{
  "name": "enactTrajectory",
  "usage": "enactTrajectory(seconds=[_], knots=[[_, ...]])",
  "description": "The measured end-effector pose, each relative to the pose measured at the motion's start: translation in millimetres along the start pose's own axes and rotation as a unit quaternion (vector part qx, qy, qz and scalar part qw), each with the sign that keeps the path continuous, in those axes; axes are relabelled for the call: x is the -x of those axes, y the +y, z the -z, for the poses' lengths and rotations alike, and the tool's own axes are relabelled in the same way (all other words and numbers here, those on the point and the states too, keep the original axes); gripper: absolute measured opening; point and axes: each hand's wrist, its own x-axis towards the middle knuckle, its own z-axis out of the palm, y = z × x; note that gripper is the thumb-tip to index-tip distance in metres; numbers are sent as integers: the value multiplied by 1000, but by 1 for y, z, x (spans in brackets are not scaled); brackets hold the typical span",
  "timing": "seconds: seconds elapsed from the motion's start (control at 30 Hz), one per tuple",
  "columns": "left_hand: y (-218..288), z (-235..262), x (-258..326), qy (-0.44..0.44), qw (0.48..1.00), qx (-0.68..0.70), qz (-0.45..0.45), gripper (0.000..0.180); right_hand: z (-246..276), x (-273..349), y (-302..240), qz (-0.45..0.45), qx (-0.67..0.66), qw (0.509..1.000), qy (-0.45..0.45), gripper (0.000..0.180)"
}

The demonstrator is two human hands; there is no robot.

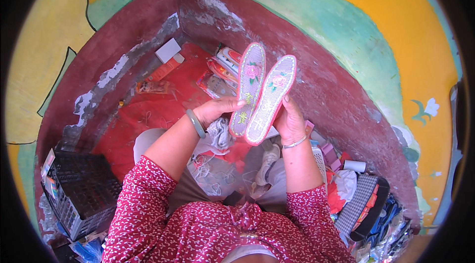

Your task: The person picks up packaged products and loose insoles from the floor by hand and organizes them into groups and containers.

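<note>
While the left hand (217,109) pinches one grey, pink-edged, flower-embroidered fabric insole (252,79) and the right hand (291,121) grips its matching pink-edged twin (272,98), a slackened thumb could drop either. Below the insoles, crumpled grey-white cloth (219,133) might snag stitching; farther off, leftward, dusty red floor covering (143,122) could soil it.

Worn on the head, at left of a side-by-side fisheye pair. Facing steeply down and somewhat forward, past the patterned red top (213,231) at lower centre. Placed within arm's reach of left hand (216,110) and right hand (291,121), both near mid-frame. Taking in the wall corner (178,8), farther off, at upper left of centre. Upright, unmirrored; visibly bending the walls (324,82), darkening toward the frame's corners.
</note>
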Motion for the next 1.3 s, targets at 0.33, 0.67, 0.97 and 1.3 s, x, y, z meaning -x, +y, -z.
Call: enactTrajectory(seconds=[0.33, 0.67, 0.97, 1.3], knots=[[-14, -10, -13, -36, 995, -98, 6, 48, -9, -4, 15, 52, 358, 932, 23, 69], [-12, -4, -11, 39, 999, 35, 8, 37, -5, -2, 5, 37, 297, 948, 109, 42], [-20, -4, -15, 53, 998, 32, -4, 33, -6, -5, 15, 22, 276, 955, 103, 10], [-12, 6, -11, 93, 995, 24, -35, 35, 12, -6, -16, 38, 155, 967, 198, 7]])
